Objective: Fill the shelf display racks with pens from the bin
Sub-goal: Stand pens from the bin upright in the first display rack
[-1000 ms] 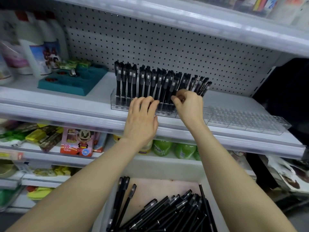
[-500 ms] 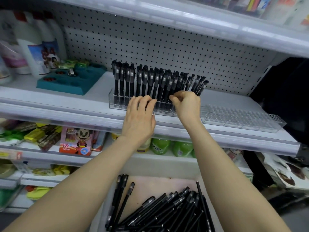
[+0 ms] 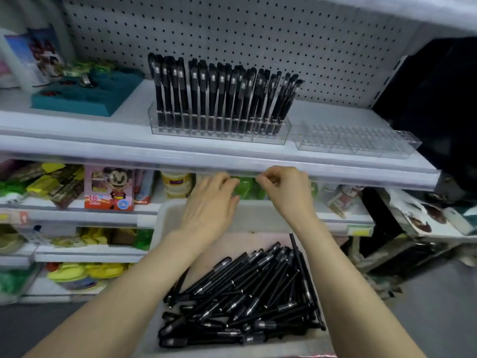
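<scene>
Left hand [image 3: 209,202] and right hand [image 3: 284,195] being lowered from filled rack [image 3: 219,125] above them toward pens [image 3: 245,293] in bin [image 3: 165,220] beneath. Left hand being held loose, nothing in it; right hand curled, no pen seen. Likely being stocked next: empty rack [image 3: 353,143], up-right of right hand.

Even bright overhead light, soft motion blur, wide-angle bowing at edges

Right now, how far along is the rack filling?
Done: the left rack looks full of upright black pens. In hand: nothing; the left hand, open, and right hand, fingers curled, hover above the bin with no pen visible. Left: the right rack stands empty, and loose pens fill the bin.
</scene>
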{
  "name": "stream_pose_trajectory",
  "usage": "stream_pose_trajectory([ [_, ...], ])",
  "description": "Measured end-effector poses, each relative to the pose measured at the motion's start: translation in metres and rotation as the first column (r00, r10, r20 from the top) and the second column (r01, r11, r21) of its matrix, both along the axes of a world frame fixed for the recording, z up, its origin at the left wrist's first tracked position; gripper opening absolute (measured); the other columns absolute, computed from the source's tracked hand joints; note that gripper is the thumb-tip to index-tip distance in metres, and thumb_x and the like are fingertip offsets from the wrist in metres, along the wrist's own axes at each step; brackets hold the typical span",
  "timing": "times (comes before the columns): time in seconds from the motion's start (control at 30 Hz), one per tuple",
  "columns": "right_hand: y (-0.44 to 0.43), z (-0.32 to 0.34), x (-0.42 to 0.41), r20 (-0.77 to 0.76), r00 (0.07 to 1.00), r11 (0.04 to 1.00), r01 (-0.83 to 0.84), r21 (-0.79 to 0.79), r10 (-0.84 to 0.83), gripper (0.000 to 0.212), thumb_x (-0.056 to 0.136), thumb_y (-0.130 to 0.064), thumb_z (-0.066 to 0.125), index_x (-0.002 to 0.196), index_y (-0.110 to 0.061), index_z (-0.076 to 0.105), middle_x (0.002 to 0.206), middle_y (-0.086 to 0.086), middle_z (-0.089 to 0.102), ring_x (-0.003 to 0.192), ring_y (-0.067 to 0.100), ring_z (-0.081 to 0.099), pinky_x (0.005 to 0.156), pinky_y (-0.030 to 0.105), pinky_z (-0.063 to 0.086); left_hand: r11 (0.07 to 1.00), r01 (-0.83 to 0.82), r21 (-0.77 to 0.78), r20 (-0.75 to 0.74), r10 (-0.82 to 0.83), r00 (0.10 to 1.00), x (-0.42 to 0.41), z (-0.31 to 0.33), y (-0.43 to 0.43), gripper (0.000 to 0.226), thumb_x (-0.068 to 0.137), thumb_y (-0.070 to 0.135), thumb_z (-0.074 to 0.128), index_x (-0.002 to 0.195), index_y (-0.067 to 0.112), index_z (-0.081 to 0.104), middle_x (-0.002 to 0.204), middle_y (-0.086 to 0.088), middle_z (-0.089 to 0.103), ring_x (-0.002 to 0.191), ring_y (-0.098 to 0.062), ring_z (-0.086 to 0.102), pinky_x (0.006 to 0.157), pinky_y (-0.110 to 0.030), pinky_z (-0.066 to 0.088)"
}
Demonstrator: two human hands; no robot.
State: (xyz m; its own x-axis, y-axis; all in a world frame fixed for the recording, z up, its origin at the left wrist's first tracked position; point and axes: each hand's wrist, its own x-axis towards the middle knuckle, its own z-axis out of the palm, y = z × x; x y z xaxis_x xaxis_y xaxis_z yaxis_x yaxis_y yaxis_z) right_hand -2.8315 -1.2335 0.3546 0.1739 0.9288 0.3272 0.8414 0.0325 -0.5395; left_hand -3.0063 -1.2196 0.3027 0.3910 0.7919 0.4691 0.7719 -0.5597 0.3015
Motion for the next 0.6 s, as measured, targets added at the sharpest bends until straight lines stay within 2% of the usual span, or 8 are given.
stream_pose_trajectory([
  [0.07,-0.022,-0.015,0.007,0.007,0.988,0.959,-0.146,-0.244,0.152,0.014,0.082,-0.034,0.075,0.08,-0.021,0.076,0.067,-0.005,0.07,0.062,0.008,0.064,0.068,0.027,0.052,0.997,-0.025,-0.075,-0.065,0.02,0.998,-0.002,-0.026,-0.007,0.048,0.092,0.037,0.042,0.133,0.015,0.056,0.125,-0.009,0.055,0.111,-0.033,0.052,0.1,-0.044,0.039],
  [0.1,-0.032,-0.02,0.011,-0.034,0.968,0.89,-0.244,-0.385,0.25,0.014,0.078,-0.034,0.079,0.082,-0.021,0.077,0.071,-0.005,0.071,0.064,0.006,0.063,0.069,0.026,0.051,0.996,-0.036,-0.083,-0.107,0.027,0.994,-0.004,-0.035,-0.008,0.051,0.091,0.039,0.039,0.134,0.017,0.054,0.124,-0.01,0.056,0.112,-0.034,0.052,0.103,-0.047,0.037],
  [0.17,-0.047,-0.029,0.014,-0.167,0.894,0.672,-0.425,-0.606,0.415,0.024,0.072,-0.033,0.084,0.093,-0.024,0.077,0.09,-0.006,0.073,0.082,0.007,0.064,0.081,0.027,0.051,0.998,-0.035,-0.054,-0.158,0.026,0.987,-0.009,-0.043,-0.009,0.054,0.09,0.04,0.035,0.137,0.018,0.052,0.119,-0.011,0.059,0.109,-0.035,0.053,0.104,-0.049,0.036],
  [0.23,-0.056,-0.041,0.013,-0.187,0.822,0.469,-0.476,-0.744,0.538,0.048,0.068,-0.039,0.086,0.113,-0.033,0.069,0.116,-0.011,0.064,0.107,0.007,0.057,0.097,0.027,0.046,1.0,-0.026,-0.012,-0.156,0.023,0.987,-0.013,-0.046,-0.007,0.051,0.092,0.036,0.036,0.137,0.02,0.052,0.113,-0.01,0.06,0.103,-0.034,0.053,0.097,-0.045,0.039],
  [0.3,-0.061,-0.056,0.007,-0.082,0.752,0.399,-0.435,-0.807,0.654,0.068,0.065,-0.042,0.087,0.126,-0.038,0.057,0.134,-0.011,0.046,0.123,0.011,0.039,0.105,0.032,0.038,1.0,-0.024,0.01,-0.129,0.025,0.991,-0.016,-0.046,-0.004,0.046,0.095,0.032,0.038,0.138,0.024,0.051,0.11,-0.007,0.058,0.099,-0.032,0.051,0.09,-0.042,0.038],
  [0.4,-0.06,-0.071,0.001,0.013,0.715,0.481,-0.456,-0.749,0.699,0.068,0.065,-0.037,0.087,0.126,-0.034,0.056,0.134,-0.005,0.039,0.123,0.018,0.03,0.102,0.032,0.033,0.999,-0.036,0.009,-0.116,0.036,0.993,-0.017,-0.047,-0.004,0.042,0.098,0.027,0.042,0.138,0.027,0.051,0.111,-0.005,0.058,0.099,-0.03,0.05,0.088,-0.041,0.039],
  [0.5,-0.05,-0.082,0.003,0.004,0.764,0.57,-0.478,-0.668,0.645,0.063,0.07,-0.035,0.084,0.128,-0.03,0.058,0.13,0.001,0.044,0.123,0.021,0.033,0.106,0.032,0.031,0.998,-0.067,0.013,-0.156,0.069,0.985,-0.017,-0.046,-0.004,0.045,0.094,0.021,0.051,0.138,0.03,0.051,0.105,-0.004,0.058,0.097,-0.029,0.05,0.087,-0.041,0.04],
  [0.6,-0.043,-0.095,0.008,0.054,0.846,0.736,-0.427,-0.526,0.53,0.063,0.072,-0.034,0.082,0.131,-0.024,0.06,0.127,0.004,0.048,0.123,0.025,0.038,0.105,0.029,0.031,0.997,-0.074,0.026,-0.165,0.077,0.983,-0.017,-0.047,-0.002,0.052,0.09,0.015,0.062,0.138,0.031,0.051,0.104,-0.003,0.058,0.096,-0.028,0.05,0.085,-0.04,0.041],
])
